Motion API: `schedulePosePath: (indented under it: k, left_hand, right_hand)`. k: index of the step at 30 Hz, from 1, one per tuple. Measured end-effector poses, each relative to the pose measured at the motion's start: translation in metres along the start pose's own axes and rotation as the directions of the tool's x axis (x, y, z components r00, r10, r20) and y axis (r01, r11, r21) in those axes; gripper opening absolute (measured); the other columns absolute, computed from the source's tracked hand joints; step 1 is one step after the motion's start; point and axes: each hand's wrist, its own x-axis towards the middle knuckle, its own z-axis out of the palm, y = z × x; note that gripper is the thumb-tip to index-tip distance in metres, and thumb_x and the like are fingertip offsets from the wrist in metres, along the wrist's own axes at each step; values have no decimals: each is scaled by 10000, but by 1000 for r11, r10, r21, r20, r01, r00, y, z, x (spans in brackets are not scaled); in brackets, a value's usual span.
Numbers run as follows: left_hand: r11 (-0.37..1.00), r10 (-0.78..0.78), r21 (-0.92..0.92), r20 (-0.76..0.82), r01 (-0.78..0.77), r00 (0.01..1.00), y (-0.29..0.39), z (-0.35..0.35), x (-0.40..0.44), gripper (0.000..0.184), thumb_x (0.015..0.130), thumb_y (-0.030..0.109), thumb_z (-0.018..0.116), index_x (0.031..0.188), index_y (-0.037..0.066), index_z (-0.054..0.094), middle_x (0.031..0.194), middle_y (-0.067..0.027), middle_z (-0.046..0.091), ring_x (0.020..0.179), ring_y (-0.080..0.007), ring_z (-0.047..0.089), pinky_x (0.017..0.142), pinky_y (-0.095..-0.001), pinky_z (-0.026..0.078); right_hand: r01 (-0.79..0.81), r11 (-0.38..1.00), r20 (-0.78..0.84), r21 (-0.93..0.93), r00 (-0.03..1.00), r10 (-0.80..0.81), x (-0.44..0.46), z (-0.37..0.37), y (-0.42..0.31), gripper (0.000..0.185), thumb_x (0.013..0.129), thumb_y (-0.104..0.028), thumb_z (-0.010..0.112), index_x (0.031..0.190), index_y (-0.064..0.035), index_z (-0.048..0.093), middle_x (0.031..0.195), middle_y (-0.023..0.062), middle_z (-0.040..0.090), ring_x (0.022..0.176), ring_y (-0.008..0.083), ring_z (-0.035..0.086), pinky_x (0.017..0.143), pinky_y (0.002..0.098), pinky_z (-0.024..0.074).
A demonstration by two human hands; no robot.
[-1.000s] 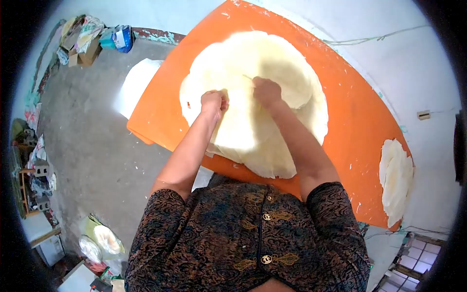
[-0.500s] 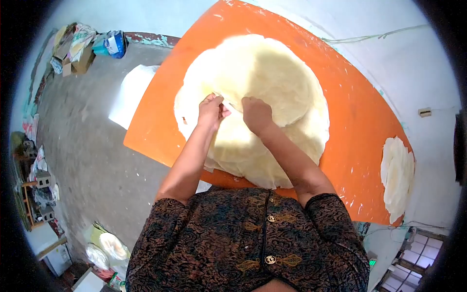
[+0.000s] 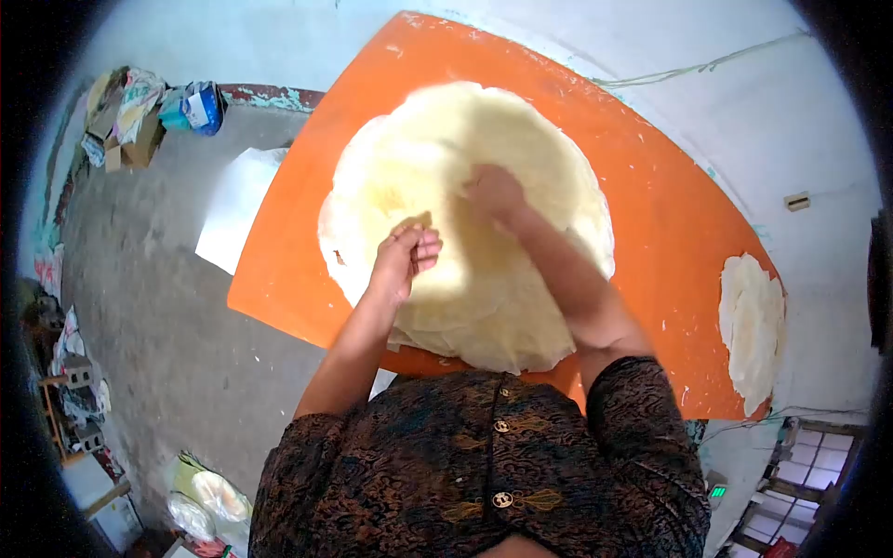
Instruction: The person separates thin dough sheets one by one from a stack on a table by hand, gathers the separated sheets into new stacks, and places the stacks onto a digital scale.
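Note:
A pile of thin, pale yellow round flatbreads (image 3: 465,316) lies spread out, with ragged edges and a small tear at its left side. Over the left part of the pile is my left hand (image 3: 406,256), its fingers curled in towards the palm; whatever they may hold is hidden. My right hand (image 3: 498,193) is closed and slightly blurred above the upper middle of the pile. Its fingertips point down and left, and I cannot see anything between them. Shadows of both hands fall on the top sheet.
The flatbreads lie on an orange board (image 3: 651,186) against a pale wall. A smaller folded stack of pale sheets (image 3: 752,330) is at its right end. Beyond the left edge are a white sheet (image 3: 237,209) and the grey floor (image 3: 177,307). Bags and a cardboard box (image 3: 144,139) stand farther back.
My hands have moved apart, the right one up and right, the left one lower. A narrow white strip between them no longer shows. The view has shifted slightly.

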Motion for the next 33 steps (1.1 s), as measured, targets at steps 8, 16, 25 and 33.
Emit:
schedulePosePath:
  k: [8,16,25,33]
  left_hand:
    - [991,-72,116,46,66,996,-33,18,-30,168,875,179,465,930,48,553,833,-53,617,746,-144,593,637,-269,473]
    - [982,-100,170,98,82,990,-54,60,-50,137,881,190,480,924,70,529,828,-71,618,720,-165,610,605,-281,489]
    - [946,-174,295,111,135,979,-113,89,-58,168,893,204,445,918,56,520,836,-70,612,749,-180,595,632,-300,460]
    - [957,-181,248,113,149,977,-139,98,-68,180,890,225,443,877,59,512,825,-77,607,759,-193,592,652,-319,463]
  right_hand:
    - [90,432,-273,897,883,382,-57,-238,113,373,813,-206,596,1071,52,517,918,114,599,776,190,598,662,321,512]
    - [341,93,-263,935,493,829,-278,-216,290,485,857,-170,538,1261,12,343,1214,144,473,1088,261,487,910,402,435]
    - [381,-329,275,864,189,943,-443,77,419,392,872,-115,495,1237,-35,374,1233,160,431,1075,324,463,879,483,428]
    - [305,-307,253,902,203,946,-469,47,417,357,841,-157,561,1148,-6,458,1083,110,546,983,247,528,847,418,451]
